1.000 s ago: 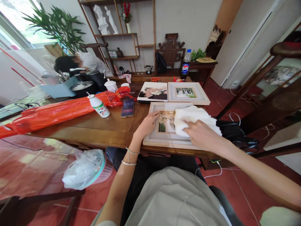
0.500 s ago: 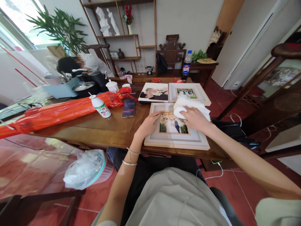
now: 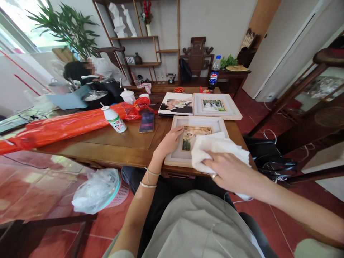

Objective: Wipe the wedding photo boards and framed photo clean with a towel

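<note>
A pale wooden picture frame (image 3: 172, 160) lies flat near the front edge of the table, with a photo of a couple in its middle. My left hand (image 3: 170, 141) rests on the frame's left side, fingers stretched out towards the photo and nothing in its grasp. A white cloth (image 3: 215, 145) is bunched in my right hand (image 3: 227, 172), whose fingers are closed on it. The cloth covers the lower right of the frame and part of the photo. Behind this frame lie a second framed photo (image 3: 231, 114) and a white-edged photo album or panel (image 3: 176, 104).
To the left on the table (image 3: 129, 146) are a phone (image 3: 146, 122), a white bottle (image 3: 115, 120) and a long red plastic-wrapped bundle (image 3: 67, 122). A cola bottle (image 3: 214, 73) and orange-handled scissors (image 3: 179, 89) are further back. A bagged basket (image 3: 107, 193) stands on the floor. Another person (image 3: 76, 72) is at the far left.
My right hand has drawn the cloth down towards me, from the frame's upper right to its lower right. My left hand stays on the frame's left side.
</note>
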`<state>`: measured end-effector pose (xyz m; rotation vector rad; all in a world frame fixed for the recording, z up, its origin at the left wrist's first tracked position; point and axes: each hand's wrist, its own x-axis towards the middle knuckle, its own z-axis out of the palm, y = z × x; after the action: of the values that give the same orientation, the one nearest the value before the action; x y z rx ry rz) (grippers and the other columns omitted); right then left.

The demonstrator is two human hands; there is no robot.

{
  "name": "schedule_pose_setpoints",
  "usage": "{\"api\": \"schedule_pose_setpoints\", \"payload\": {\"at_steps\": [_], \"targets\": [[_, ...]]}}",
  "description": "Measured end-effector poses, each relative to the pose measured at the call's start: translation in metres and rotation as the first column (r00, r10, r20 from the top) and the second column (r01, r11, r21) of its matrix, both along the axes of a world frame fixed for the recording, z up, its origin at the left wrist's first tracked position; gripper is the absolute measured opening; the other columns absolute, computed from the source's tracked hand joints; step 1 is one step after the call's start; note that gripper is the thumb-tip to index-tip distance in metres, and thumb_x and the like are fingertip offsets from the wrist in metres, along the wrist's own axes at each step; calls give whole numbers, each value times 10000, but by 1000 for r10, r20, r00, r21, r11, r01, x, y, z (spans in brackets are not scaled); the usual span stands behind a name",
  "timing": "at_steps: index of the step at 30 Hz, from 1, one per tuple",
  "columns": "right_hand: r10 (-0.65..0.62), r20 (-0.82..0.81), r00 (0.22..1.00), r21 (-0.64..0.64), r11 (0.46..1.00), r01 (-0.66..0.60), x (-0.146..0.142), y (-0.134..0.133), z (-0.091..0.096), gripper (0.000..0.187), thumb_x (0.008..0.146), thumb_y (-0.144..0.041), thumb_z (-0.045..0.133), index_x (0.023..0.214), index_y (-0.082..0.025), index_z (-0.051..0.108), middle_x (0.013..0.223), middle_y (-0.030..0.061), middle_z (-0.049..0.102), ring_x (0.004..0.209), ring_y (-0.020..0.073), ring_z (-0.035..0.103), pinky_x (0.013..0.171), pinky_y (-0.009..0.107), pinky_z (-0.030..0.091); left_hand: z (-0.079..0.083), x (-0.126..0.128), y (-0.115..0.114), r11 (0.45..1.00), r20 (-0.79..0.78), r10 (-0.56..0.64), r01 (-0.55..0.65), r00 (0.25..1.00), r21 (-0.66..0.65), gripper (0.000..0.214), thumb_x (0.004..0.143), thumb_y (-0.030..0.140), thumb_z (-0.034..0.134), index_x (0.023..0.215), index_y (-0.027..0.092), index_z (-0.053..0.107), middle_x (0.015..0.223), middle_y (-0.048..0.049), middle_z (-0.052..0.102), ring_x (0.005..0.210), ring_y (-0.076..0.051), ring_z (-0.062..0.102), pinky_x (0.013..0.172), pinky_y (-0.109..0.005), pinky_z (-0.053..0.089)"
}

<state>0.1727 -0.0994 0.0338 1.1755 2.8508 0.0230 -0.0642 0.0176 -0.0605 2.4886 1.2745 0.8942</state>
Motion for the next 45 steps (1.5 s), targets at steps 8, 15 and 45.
{"api": "schedule_pose_setpoints", "payload": {"at_steps": [8, 15, 45], "targets": [[-96, -115, 989, 147, 983, 112, 0, 42, -36, 437, 732, -68, 549, 1148, -114, 673, 1442, 216, 467, 1347, 357, 414, 1103, 508, 331, 1, 0, 1, 1000, -1, -12, 12, 1000, -7, 502, 872, 25, 333, 1324, 88, 543, 1426, -144, 508, 1359, -230, 436, 1159, -427, 342], [-185, -54, 981, 309, 931, 193, 13, 129, -33, 417, 807, -120, 526, 1210, -113, 630, 1510, 175, 385, 1405, 363, 305, 1107, 571, 274, 2, -1, 0, 1000, -11, -6, 5, 1000, -14, 479, 904, 62, 320, 1331, 80, 536, 1435, -152, 496, 1371, -234, 420, 1157, -430, 343], [12, -62, 998, 117, 993, -4, -71, 10, -29, 257, 843, -158, 525, 988, -115, 733, 1281, 246, 553, 1225, 382, 480, 976, 513, 412, 4, -1, 1, 1000, 58, -9, 11, 998, -28, 497, 857, 26, 367, 1302, 118, 567, 1404, -119, 537, 1326, -215, 482, 1146, -399, 367]]}}
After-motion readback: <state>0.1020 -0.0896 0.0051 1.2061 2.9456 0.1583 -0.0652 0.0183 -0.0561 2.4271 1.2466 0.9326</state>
